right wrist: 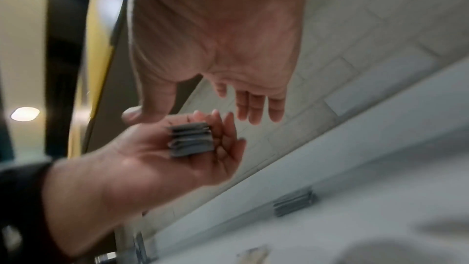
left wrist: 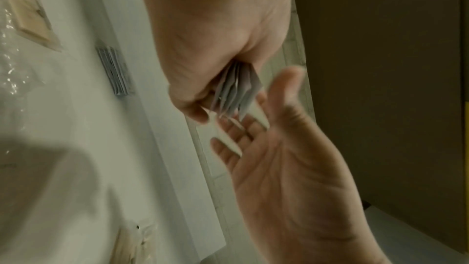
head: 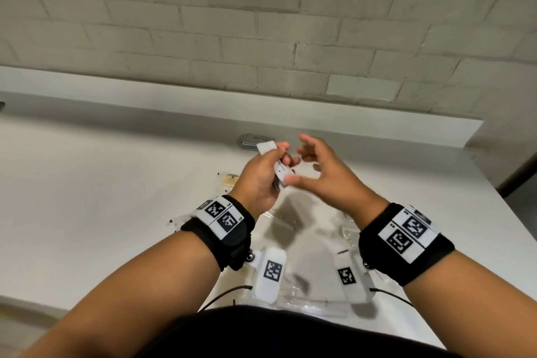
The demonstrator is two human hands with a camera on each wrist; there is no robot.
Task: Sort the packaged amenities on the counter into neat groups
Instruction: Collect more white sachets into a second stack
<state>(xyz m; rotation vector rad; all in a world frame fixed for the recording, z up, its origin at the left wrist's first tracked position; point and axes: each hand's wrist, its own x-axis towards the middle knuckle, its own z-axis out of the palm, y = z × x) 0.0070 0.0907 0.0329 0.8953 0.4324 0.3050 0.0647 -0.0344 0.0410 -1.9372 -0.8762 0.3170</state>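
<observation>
White paper sachets (head: 279,166), a small stack of them, sit in the grip of the left hand (head: 258,180), held clear above the bench (head: 101,183). The fingers and thumb curl round the stack, its long axis running away from the person and tilted up toward the wall. The right hand (head: 325,174) stands just beside the stack on its right, grip loose and holding nothing, fingers half spread, thumb tip at or very near the stack's near end; contact cannot be confirmed.

From the left wrist view the sachet edges (left wrist: 236,93) fan out below the fingers, so the stack is judged not yet squared. The right hand is nearer the free edges and is best placed to tap them level.

A second stack of grey sachets (head: 257,141) lies on the bench beyond the hands, close to the wall; that is the likely group for this stack. The path to it looks open. Clear-wrapped items (head: 293,224) lie below the hands, and a tan packet (head: 229,179) lies left of the left hand.
</observation>
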